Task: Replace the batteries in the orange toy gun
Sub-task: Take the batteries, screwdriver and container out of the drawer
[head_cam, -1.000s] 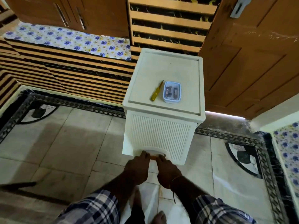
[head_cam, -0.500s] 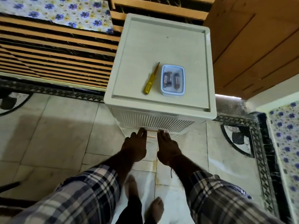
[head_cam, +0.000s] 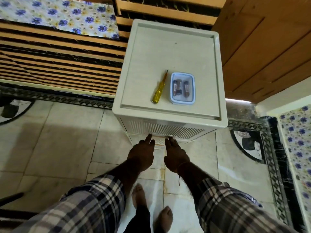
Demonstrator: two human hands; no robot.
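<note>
A white plastic drawer cabinet (head_cam: 168,52) stands on the tiled floor. On its top lie a yellow-handled screwdriver (head_cam: 159,89) and a small clear container with a blue rim (head_cam: 182,103) holding a few batteries (head_cam: 178,87). My left hand (head_cam: 142,153) and my right hand (head_cam: 175,153) reach side by side to the bottom edge of the ribbed drawer front (head_cam: 168,127), fingers stretched out and tips touching it. A thin orange strip (head_cam: 159,144) shows between the hands. The orange toy gun itself is not visible.
A slatted wooden bed frame (head_cam: 58,61) with a flowered mattress (head_cam: 55,14) stands left of the cabinet. Wooden doors (head_cam: 269,47) stand to the right. My bare feet (head_cam: 139,195) are on the marble floor just in front of the cabinet.
The view has moved closer and higher over the cabinet. Both hands stay at the lower drawer front, almost unmoved.
</note>
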